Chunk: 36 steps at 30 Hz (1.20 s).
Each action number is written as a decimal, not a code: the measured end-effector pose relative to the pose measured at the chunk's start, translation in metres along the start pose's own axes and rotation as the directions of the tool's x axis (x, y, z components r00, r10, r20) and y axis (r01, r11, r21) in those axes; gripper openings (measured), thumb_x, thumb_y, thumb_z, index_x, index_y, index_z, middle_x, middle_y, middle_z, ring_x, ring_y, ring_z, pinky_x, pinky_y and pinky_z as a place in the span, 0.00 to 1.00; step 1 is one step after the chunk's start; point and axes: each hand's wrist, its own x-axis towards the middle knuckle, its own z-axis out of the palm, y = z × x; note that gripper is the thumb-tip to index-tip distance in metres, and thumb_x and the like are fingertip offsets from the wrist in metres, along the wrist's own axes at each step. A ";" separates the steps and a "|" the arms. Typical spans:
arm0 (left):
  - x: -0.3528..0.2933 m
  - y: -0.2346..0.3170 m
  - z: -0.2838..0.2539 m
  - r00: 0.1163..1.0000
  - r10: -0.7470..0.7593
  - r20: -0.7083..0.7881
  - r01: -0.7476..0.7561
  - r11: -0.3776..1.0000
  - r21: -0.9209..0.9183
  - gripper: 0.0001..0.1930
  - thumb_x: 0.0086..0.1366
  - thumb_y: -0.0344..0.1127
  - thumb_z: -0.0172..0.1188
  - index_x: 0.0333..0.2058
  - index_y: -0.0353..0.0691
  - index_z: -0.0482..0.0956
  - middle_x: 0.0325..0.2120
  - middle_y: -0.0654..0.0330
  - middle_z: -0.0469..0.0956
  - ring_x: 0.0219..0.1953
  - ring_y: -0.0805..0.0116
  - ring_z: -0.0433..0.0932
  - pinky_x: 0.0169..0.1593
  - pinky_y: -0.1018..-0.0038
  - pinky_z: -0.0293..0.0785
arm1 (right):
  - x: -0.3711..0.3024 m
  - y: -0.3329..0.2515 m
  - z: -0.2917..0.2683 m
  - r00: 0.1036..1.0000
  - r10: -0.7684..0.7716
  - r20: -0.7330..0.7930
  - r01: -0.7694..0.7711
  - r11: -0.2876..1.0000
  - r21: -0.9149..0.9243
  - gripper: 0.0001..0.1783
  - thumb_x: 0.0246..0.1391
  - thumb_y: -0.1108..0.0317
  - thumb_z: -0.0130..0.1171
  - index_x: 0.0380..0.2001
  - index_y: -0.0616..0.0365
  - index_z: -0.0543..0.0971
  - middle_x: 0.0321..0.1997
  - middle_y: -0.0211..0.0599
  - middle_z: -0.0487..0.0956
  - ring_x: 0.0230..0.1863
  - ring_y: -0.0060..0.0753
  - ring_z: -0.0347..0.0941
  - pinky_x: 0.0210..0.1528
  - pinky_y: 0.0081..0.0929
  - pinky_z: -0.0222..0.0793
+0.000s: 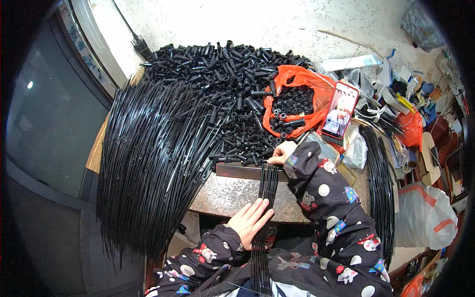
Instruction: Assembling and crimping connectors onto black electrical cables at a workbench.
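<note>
A flat row of thin black rods [268, 185] runs from my lap up over the table's front edge. My left hand [250, 222] lies across these rods, its fingers stretched out flat. At their far ends is my right hand [282, 152], thumb and fingers pinched together; what sits between them is too small to make out. Just beyond, a dark metal bar [237, 171] lies along the front of a large heap of short black tubular parts [213, 64]. Left of my hands, a thick sheaf of long black rods [148, 153] hangs over the table edge.
An orange-red plastic bag [324, 94] holds small black rings. Beside it a phone in a red case [341, 110] stands propped up. More black rods [378, 183] lie at the right. The speckled tabletop [222, 195] ends before me. A white plastic bag [426, 215] stands far right.
</note>
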 end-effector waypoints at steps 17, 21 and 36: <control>-0.002 0.002 0.001 1.000 -0.026 0.011 0.026 0.999 -0.018 0.46 0.41 0.53 0.60 0.55 0.34 0.53 0.57 0.42 0.48 0.59 0.47 0.48 0.58 0.59 0.49 | -0.001 0.005 0.009 1.000 -0.008 -0.017 0.012 0.950 0.311 0.10 0.37 0.63 0.60 0.23 0.57 0.79 0.21 0.33 0.77 0.24 0.24 0.72 0.30 0.23 0.67; 0.000 -0.001 0.002 1.000 -0.005 -0.020 0.005 1.000 0.011 0.44 0.41 0.56 0.59 0.53 0.33 0.57 0.55 0.41 0.52 0.57 0.44 0.53 0.57 0.60 0.51 | -0.001 0.004 0.018 0.986 -0.028 -0.166 0.061 0.979 0.192 0.10 0.38 0.62 0.59 0.23 0.58 0.78 0.20 0.33 0.77 0.23 0.24 0.72 0.28 0.24 0.66; -0.001 0.000 0.004 1.000 0.006 -0.024 -0.006 1.000 0.008 0.44 0.41 0.57 0.59 0.53 0.32 0.57 0.55 0.40 0.52 0.57 0.44 0.53 0.57 0.59 0.50 | 0.012 0.021 0.014 0.996 -0.003 0.091 -0.042 0.870 0.490 0.10 0.36 0.66 0.60 0.24 0.59 0.79 0.23 0.29 0.77 0.24 0.17 0.70 0.28 0.17 0.66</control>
